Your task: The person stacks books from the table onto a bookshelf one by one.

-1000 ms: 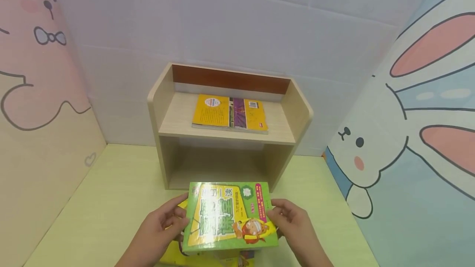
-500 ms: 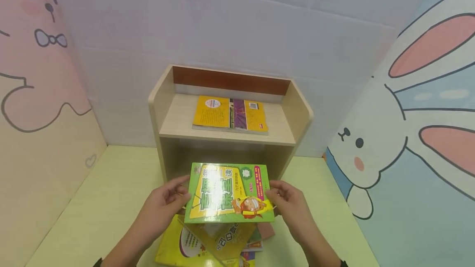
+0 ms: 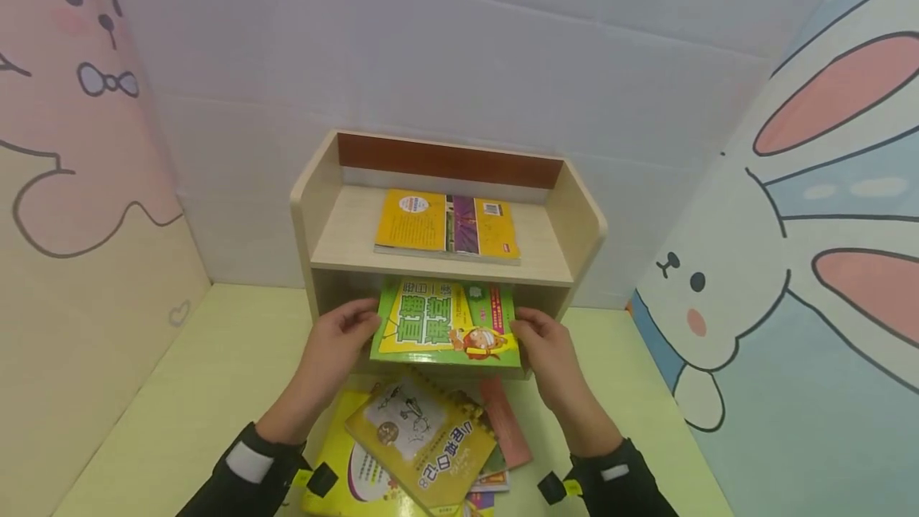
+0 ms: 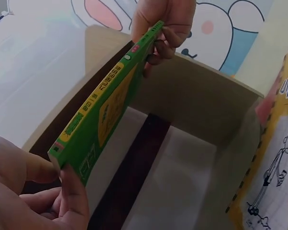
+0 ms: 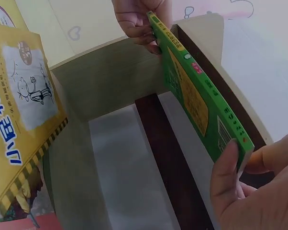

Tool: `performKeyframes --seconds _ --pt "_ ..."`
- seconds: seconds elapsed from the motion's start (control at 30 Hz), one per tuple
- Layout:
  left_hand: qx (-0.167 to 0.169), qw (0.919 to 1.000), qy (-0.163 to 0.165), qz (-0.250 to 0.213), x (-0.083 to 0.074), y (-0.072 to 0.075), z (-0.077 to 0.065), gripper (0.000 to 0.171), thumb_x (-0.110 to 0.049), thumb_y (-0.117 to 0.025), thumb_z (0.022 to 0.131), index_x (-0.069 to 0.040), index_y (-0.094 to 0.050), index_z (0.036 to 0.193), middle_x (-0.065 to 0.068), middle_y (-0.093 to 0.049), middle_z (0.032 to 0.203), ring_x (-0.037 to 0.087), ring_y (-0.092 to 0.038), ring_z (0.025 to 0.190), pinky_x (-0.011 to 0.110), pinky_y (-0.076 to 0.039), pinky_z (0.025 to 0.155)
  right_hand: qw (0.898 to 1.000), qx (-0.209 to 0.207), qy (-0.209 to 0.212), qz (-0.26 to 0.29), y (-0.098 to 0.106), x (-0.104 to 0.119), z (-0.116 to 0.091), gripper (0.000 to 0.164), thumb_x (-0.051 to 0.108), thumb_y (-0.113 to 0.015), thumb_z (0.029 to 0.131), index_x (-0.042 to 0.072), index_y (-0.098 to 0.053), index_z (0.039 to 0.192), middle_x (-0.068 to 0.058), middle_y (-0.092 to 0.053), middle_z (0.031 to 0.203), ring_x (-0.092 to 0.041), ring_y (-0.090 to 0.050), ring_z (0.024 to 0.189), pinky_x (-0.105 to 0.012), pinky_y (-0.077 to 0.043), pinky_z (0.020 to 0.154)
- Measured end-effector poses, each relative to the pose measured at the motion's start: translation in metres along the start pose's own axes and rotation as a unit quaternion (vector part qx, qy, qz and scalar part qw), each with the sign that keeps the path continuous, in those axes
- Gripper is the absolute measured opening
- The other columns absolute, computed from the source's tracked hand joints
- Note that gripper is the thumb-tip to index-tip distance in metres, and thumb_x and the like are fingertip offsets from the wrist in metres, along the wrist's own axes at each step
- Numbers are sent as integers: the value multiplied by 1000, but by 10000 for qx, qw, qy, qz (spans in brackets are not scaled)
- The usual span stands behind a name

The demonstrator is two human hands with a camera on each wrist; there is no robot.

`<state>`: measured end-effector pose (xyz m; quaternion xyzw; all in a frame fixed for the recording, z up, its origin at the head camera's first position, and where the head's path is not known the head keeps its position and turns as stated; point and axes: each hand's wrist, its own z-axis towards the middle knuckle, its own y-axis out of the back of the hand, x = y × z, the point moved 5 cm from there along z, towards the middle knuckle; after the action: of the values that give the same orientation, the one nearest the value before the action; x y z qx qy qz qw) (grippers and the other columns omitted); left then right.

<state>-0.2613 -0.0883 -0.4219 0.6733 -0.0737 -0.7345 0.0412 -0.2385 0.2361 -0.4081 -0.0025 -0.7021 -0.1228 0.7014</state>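
Observation:
A green book [image 3: 445, 325] with a yellow title panel and a cartoon child on its cover lies level, its far part inside the lower compartment of a small wooden bookshelf [image 3: 438, 269]. My left hand [image 3: 343, 341] pinches its left edge and my right hand [image 3: 543, 345] pinches its right edge. In the left wrist view the left thumb and fingers close on one end of the green book [image 4: 105, 103], with the other hand at the far end. The right wrist view shows the right thumb pressed on the cover of the green book [image 5: 201, 91].
A yellow book with a purple band [image 3: 424, 222] lies on the upper shelf. Below the bookshelf, a yellow comic book [image 3: 424, 441] lies on a loose pile with another yellow book [image 3: 330, 469] and a pink one [image 3: 506, 425]. Cartoon-printed walls stand on both sides.
Both hands have carried the green book forward, away from the pile of books, and its far part has passed under the upper shelf. More of the pile shows now.

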Motion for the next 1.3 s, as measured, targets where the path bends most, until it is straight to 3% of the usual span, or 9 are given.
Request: performKeyframes --seconds 0.1,0.2,0.4,0.6,0.77,0.87,1.03,1.13,1.3 --pt "-173 9995 -164 215 -2 -1 12 38 -17 -64 113 3 -67 145 21 -72 134 28 -67 115 22 -57 87 9996 -253 85 -87 -3 1 11 36 14 -65 108 -8 -71 136 -24 -73 131 -24 -68 108 -24 -56 84" --pt "-381 9980 -298 409 -4 -2 26 39 -19 -64 113 4 -68 145 22 -73 136 31 -69 120 30 -58 93 9987 -462 169 -128 -7 2 25 37 14 -64 107 -8 -72 135 -24 -72 133 -28 -65 112 -31 -54 91" --pt "-668 9951 -290 674 -2 -4 52 41 -19 -60 112 2 -69 146 23 -69 145 33 -66 128 53 -54 108 9973 -641 236 274 -15 1 51 55 10 -59 103 -2 -57 157 -19 -60 156 -29 -54 135 -49 -41 120" --pt "-903 9910 -498 859 -2 -4 66 41 -17 -59 110 4 -69 145 23 -70 139 30 -59 104 43 -50 89 9948 -888 271 423 -20 0 70 62 10 -61 105 4 -48 165 -15 -46 169 -31 -40 157 -50 -28 132" --pt "-894 9874 -500 1206 12 -8 73 39 -17 -61 110 6 -70 140 26 -72 126 35 -65 101 46 -55 83 9937 -1106 168 9 -21 -10 78 65 16 -67 104 -2 -47 163 -23 -48 165 -36 -46 146 -53 -35 128" --pt "-778 9863 -520 1356 26 -14 77 35 -14 -63 109 7 -70 136 28 -72 129 41 -70 112 53 -59 91 9924 -1046 318 -573 -23 -24 82 65 19 -68 106 -6 -47 161 -27 -50 161 -38 -51 137 -55 -41 122" --pt "-662 9848 -582 1496 56 -24 80 35 -9 -65 107 7 -69 138 29 -71 133 45 -69 121 60 -59 98 9829 -820 766 -1461 -29 -54 85 39 14 -66 109 -14 -61 137 -29 -65 127 -37 -62 109 -50 -54 95" --pt "-566 9859 -294 1547 77 -29 79 40 -11 -66 107 6 -66 143 29 -68 138 44 -66 126 59 -57 101 9810 -689 828 -1610 -33 -72 86 28 8 -66 108 -13 -66 126 -28 -68 118 -40 -65 105 -52 -56 91" --pt "-365 9869 243 1555 102 -33 73 47 -15 -65 108 4 -61 151 28 -66 143 42 -64 128 59 -55 105 9768 -565 843 -1888 -39 -94 86 31 5 -67 105 -14 -68 129 -31 -71 123 -46 -68 111 -60 -58 94"
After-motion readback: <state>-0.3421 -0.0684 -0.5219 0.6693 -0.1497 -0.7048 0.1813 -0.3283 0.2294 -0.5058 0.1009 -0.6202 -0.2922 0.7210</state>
